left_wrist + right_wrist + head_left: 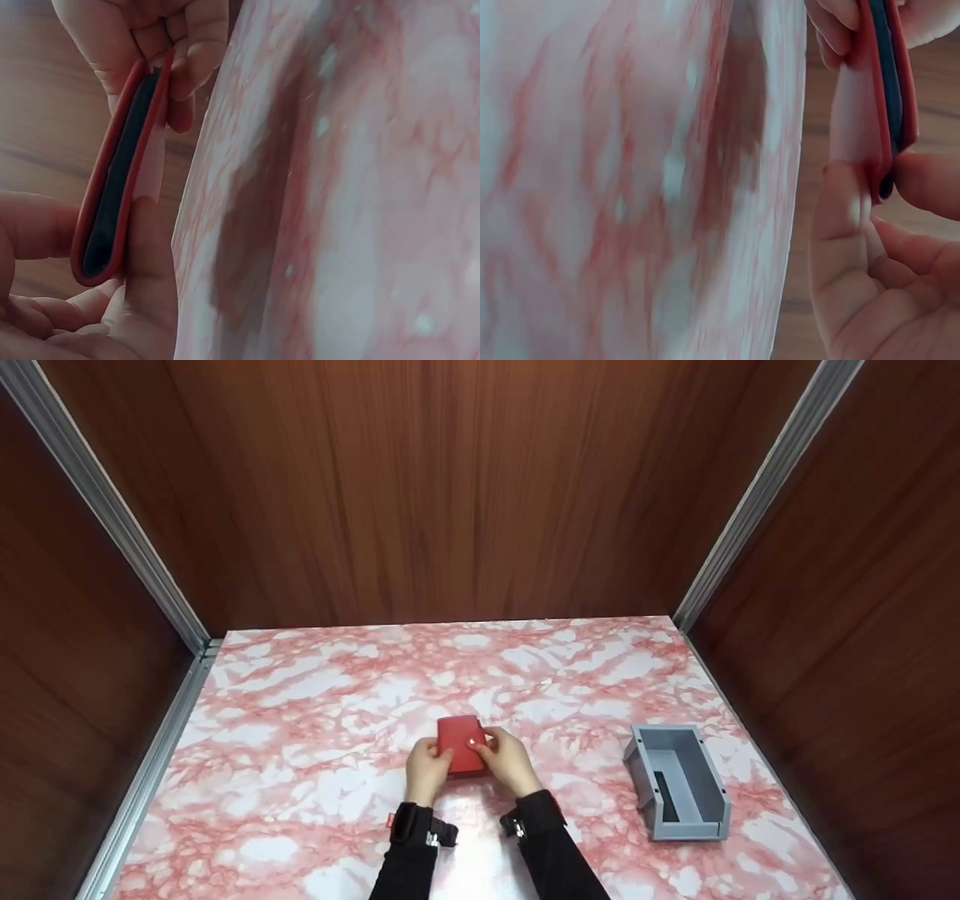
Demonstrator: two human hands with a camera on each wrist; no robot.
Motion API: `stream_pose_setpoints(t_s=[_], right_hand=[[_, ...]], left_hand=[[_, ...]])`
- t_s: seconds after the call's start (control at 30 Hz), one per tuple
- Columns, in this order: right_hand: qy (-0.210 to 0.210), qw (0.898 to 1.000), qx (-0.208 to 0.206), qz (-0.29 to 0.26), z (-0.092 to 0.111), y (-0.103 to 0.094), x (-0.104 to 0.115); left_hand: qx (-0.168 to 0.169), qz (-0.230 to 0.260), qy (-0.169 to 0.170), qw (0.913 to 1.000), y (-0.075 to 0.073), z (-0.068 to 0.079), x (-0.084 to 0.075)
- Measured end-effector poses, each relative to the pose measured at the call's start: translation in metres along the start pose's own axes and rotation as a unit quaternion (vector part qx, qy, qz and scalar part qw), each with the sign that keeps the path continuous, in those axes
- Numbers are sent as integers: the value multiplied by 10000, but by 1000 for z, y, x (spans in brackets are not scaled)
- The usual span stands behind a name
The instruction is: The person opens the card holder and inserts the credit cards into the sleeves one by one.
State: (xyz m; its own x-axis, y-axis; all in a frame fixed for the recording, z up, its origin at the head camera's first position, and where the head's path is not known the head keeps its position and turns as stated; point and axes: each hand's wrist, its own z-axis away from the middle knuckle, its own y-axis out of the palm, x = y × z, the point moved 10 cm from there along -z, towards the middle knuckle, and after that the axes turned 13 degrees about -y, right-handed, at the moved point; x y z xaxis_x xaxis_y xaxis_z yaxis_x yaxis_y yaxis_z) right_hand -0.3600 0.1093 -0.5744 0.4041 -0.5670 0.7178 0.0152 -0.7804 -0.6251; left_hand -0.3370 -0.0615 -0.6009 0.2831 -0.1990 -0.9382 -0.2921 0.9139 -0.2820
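Observation:
A small red card wallet with a round metal snap on its front is held up over the middle of the table. My left hand pinches its left edge, thumb on the front. On the opposite edge my right hand grips it, the thumb beside the snap. In the left wrist view the wallet shows end-on, its red covers folded around a dark inner part. The right wrist view has the wallet between thumb and forefinger, its covers slightly parted at the edge.
A grey plastic bin with a dark slot in its side stands at the right of the pink-and-white marbled table. Brown wood-grain panels with metal corner rails enclose the back and sides. The wallet casts a shadow on the table.

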Motion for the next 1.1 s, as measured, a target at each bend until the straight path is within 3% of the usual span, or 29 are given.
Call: stream_pose_setpoints(t_s=[0.27, 0.53, 0.77, 1.1], right_hand=[[165, 9996, -23, 243, 16, -22, -15], [229, 9984, -20, 518, 27, -36, -25], [333, 9975, 149, 598, 33, -35, -30], [200, 9959, 244, 846, 34, -27, -31]], left_hand=[[299, -459, 160, 9984, 28, 10, -3], [473, -871, 435, 9941, 47, 19, -8], [410, -1473, 687, 9859, 53, 24, -8], [263, -1770, 794, 9806, 53, 24, -3]])
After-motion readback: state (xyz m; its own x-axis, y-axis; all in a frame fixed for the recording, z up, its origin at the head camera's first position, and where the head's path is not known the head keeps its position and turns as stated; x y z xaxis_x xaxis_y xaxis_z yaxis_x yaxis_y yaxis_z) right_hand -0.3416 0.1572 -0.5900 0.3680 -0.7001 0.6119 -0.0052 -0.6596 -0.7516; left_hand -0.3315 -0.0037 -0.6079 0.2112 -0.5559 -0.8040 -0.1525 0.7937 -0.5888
